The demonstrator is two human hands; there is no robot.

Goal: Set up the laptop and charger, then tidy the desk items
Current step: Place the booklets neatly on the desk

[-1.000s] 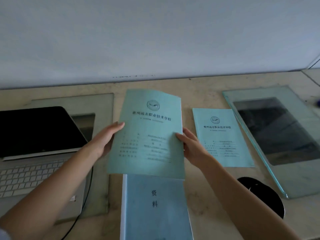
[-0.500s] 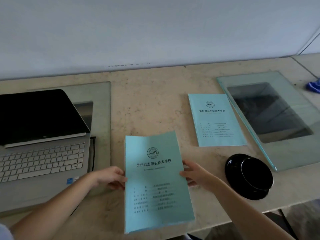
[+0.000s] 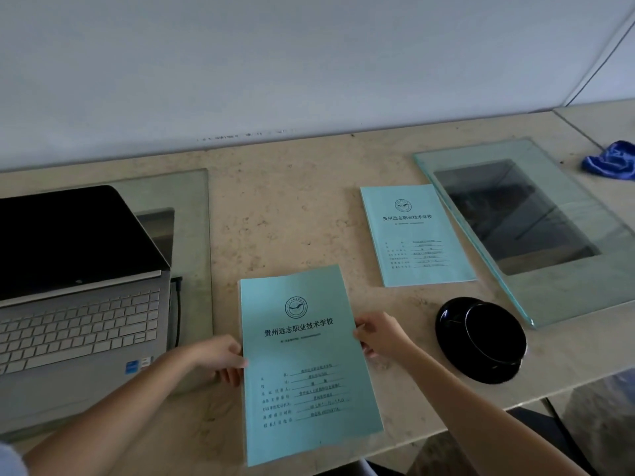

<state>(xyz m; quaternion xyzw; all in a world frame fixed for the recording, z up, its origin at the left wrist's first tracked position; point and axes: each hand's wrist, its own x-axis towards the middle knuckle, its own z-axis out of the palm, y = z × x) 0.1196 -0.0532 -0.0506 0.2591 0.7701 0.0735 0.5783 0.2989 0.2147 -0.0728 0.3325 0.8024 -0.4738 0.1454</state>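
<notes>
step: squaring pale teal paper booklet on beige stone counter | left hand, right hand: fingers pinch its side edges to align it

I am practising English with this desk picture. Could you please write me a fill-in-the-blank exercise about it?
1. Both hands, left hand and right hand, hold the near ____ booklet.
2. The laptop lid is ____.
3. The black dish sits to the ____ of that booklet.

Missing words: teal; open; right
</notes>
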